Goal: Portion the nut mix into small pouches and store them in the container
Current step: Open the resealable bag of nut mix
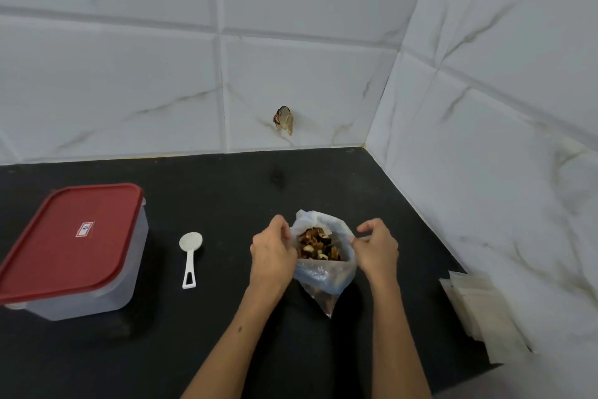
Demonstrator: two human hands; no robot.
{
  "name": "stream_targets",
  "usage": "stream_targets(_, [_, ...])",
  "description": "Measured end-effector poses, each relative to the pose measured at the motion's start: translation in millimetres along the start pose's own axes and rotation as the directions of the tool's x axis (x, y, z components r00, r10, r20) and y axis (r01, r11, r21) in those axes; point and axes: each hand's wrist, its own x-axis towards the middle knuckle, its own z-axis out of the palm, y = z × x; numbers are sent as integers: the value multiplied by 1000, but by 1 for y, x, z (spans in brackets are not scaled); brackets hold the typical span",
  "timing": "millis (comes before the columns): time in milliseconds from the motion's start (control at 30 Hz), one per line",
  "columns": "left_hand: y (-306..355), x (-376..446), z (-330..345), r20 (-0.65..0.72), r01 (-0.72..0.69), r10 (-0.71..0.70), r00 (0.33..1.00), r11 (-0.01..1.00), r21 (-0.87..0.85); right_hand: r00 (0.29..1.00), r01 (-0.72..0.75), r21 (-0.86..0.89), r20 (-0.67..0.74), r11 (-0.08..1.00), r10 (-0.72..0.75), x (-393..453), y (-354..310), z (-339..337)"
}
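A clear plastic bag (pixel 320 279) of brown nut mix (pixel 317 245) stands open on the black counter (pixel 226 204). My left hand (pixel 273 251) grips the bag's left rim and my right hand (pixel 377 248) pinches its right rim, holding the mouth spread apart. A white plastic scoop (pixel 191 254) lies on the counter to the left of the bag. Further left stands a translucent container (pixel 106 288) with its red lid (pixel 69 238) on. A stack of small clear pouches (pixel 479 308) lies at the right, by the wall.
White marble-patterned tiled walls (pixel 291 59) meet in a corner behind and to the right of the counter. A small crumpled scrap (pixel 284 120) sticks to the back wall above the counter.
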Motion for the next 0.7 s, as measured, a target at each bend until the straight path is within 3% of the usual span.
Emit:
stream_targets(100, [2, 4, -11, 79, -57, 53, 995, 997, 47, 997, 76, -33, -10, 997, -77, 2, 1, -12])
stream_targets(233, [7, 3, -7, 248, -163, 97, 964, 951, 262, 981, 133, -168, 165, 977, -105, 4, -1, -8])
stream_targets(300, [9, 3, -3, 277, -189, 98, 956, 926, 326, 976, 168, -234, 177, 958, -128, 4, 0, -3])
stream_targets(367, [15, 9, -1, 258, -207, 125, 958, 923, 323, 974, 221, -270, 117, 937, -196, 5, -3, 0])
stream_targets(433, [20, 18, 3, 261, -225, 143, 955, 920, 321, 961, 269, -285, 141, 920, -238, 10, -10, 2])
stream_targets(533, [24, 28, 9, 360, -224, 82, 929, 900, 374, 941, 285, -323, 272, 903, -200, 13, -20, 9])
stream_targets(700, [21, 34, 12, 445, -184, 18, 895, 925, 333, 951, 259, -273, 240, 926, -195, 18, -25, 12])
